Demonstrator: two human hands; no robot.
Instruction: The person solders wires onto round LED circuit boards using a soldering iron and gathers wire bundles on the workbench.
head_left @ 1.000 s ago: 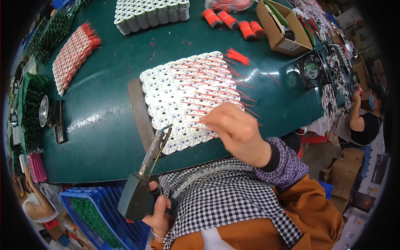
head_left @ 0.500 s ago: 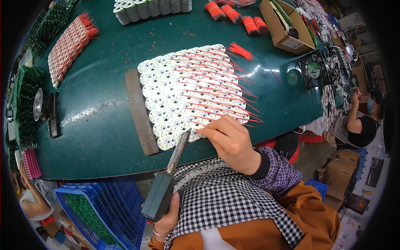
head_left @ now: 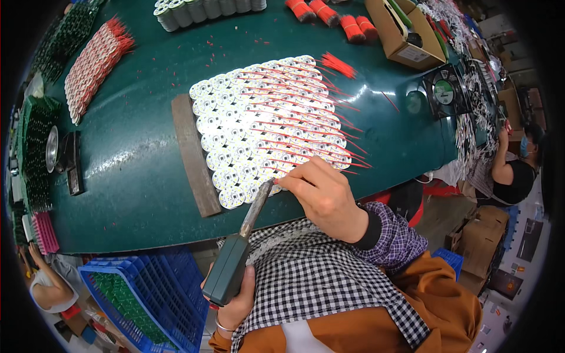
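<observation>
My left hand (head_left: 238, 303) grips the dark green handle of a soldering iron (head_left: 235, 259), its metal tip reaching the near edge of a sheet of round white circuit discs (head_left: 235, 126). The discs lie in rows on the green table (head_left: 135, 165), with thin red wires (head_left: 306, 126) laid across them. My right hand (head_left: 321, 191) pinches something small and thin at the discs' near edge, right beside the iron's tip. What it pinches is too small to name.
A brown wooden strip (head_left: 194, 156) lies left of the discs. Red wire bundles (head_left: 338, 17), white rolls (head_left: 206, 9) and a cardboard box (head_left: 406, 35) sit at the back. A small fan (head_left: 444, 91) stands right, a blue crate (head_left: 138, 300) below. Another person (head_left: 512, 170) works at right.
The soldering iron has swung up from my left side toward the discs, and its tip now meets my right hand's fingertips at the sheet's near edge.
</observation>
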